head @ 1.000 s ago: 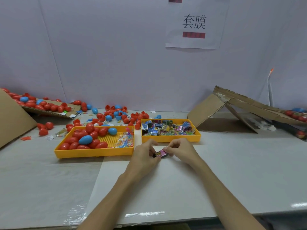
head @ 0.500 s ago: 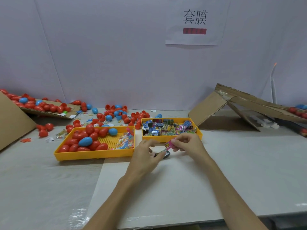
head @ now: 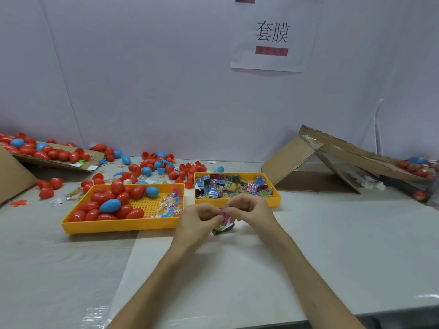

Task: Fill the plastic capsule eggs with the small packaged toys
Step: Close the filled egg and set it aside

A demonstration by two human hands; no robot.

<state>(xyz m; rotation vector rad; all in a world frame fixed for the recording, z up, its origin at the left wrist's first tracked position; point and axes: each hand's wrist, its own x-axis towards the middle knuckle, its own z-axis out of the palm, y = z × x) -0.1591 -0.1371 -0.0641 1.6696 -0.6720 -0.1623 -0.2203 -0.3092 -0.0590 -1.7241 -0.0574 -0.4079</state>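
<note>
Change since half a second ago: the two hands have drawn closer together. The small pink-and-dark foil toy packet [head: 225, 216] has turned from a slant to nearly upright. Its dark lower end is close to the white table [head: 332, 245]; whether it touches cannot be told.

- Far left: flat brown cardboard sheet [head: 90, 154] bearing red and blue plastic capsule eggs [head: 40, 154]. More eggs and open halves lie loose on the table behind the trays.
- Left of centre: perforated yellow plastic tray [head: 118, 227]. Eggs are heaped in its left part, clear-wrapped colourful toys [head: 169, 207] in its right part.
- Centre: left hand [head: 196, 220], fingers curled, pinching the packet's upper end.
- Centre: right hand [head: 250, 208], fingers curled, pinching the same end from the other side.
- Just behind the hands: second yellow plastic tray [head: 206, 201] holding small printed packets [head: 228, 186].
- Right: folded brown cardboard lean-to [head: 308, 157].
- Upper right of centre, on the wall: white paper sign [head: 273, 34] with two black characters.
</note>
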